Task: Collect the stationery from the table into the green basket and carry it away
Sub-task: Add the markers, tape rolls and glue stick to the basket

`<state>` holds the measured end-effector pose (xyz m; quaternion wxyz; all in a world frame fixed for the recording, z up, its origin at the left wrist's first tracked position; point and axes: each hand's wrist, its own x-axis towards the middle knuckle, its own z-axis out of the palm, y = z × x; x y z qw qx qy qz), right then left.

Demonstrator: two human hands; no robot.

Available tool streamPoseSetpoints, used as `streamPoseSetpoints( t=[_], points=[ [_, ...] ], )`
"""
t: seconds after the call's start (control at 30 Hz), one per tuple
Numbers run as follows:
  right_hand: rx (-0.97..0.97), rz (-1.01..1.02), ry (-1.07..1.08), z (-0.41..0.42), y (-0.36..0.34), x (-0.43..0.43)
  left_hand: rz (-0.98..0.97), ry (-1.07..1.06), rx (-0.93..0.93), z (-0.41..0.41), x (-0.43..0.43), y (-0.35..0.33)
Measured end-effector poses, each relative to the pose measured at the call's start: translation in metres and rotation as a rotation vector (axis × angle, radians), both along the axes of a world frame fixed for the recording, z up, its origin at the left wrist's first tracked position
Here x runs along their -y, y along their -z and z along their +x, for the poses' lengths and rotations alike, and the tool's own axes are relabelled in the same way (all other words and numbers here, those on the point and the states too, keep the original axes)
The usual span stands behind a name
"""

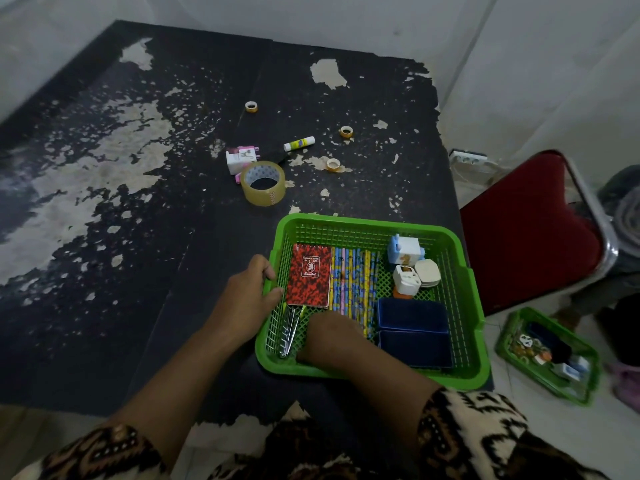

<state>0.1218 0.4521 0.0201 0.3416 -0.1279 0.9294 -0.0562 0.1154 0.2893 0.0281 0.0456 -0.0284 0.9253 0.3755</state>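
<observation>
**Green basket part-filled**

Its left rim is clamped by the curled left hand on the table; the right hand is set inside, fingers hidden. Collecting is judged unfinished: the tape roll and glue stick beyond must be fetched.

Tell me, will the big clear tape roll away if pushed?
Unlikely. The big tape roll lies flat, hole up, so a push would likely slide it. It is a hollow ring, so probably light. Its shiny side may feel slippery.
</observation>
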Motion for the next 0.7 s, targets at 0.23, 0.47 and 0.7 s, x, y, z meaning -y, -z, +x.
streamPoseSetpoints(
  t=[0.23, 0.47, 0.7],
  points=[
    [-0.034, -0.037, 0.023, -0.003, 0.003, 0.009, -0.016, 0.016, -0.004, 0.000, 0.001, 0.001],
    [0.042, -0.098, 0.125, 0.003, 0.012, 0.012, -0.016, 0.019, 0.009, 0.002, 0.000, -0.001],
    [0.047, -0.210, 0.144, -0.001, 0.001, -0.006, -0.056, 0.003, 0.006, 0.002, -0.005, -0.003]
  ],
)
